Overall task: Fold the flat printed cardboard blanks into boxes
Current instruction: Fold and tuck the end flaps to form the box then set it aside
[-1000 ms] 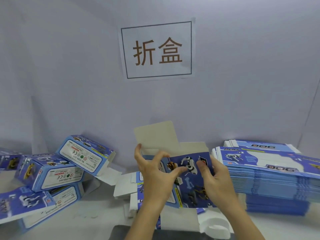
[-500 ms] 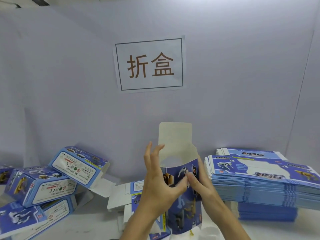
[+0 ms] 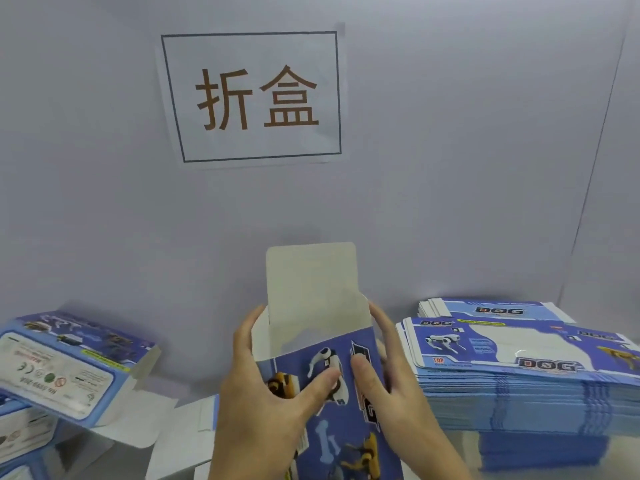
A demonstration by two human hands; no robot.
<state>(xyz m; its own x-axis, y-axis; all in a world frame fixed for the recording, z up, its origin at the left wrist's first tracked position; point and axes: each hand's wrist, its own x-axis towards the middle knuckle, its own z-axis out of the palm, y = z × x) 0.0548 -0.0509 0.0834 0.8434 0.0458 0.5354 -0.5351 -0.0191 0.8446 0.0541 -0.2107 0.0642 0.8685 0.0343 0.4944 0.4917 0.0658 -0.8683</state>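
A blue printed cardboard box (image 3: 332, 420) with robot-dog pictures stands upright between my hands, squared into a tube, its plain top flap (image 3: 311, 282) raised straight up. My left hand (image 3: 266, 396) grips its left side, thumb across the printed front and fingers behind the left wall. On the other side my right hand (image 3: 391, 400) holds the right edge, thumb on the front and fingers wrapped round the back. A tall stack of flat blue blanks (image 3: 519, 372) lies just to the right of my right hand.
Folded boxes (image 3: 69, 365) are piled at the left, some with flaps open. Another opened blank (image 3: 187, 431) lies on the white table under my left forearm. A paper sign (image 3: 252, 95) hangs on the grey wall close behind.
The blank was turned from lying sideways to standing upright and opened into a tube. Both hands shifted from its front to its two sides, and the view came closer.
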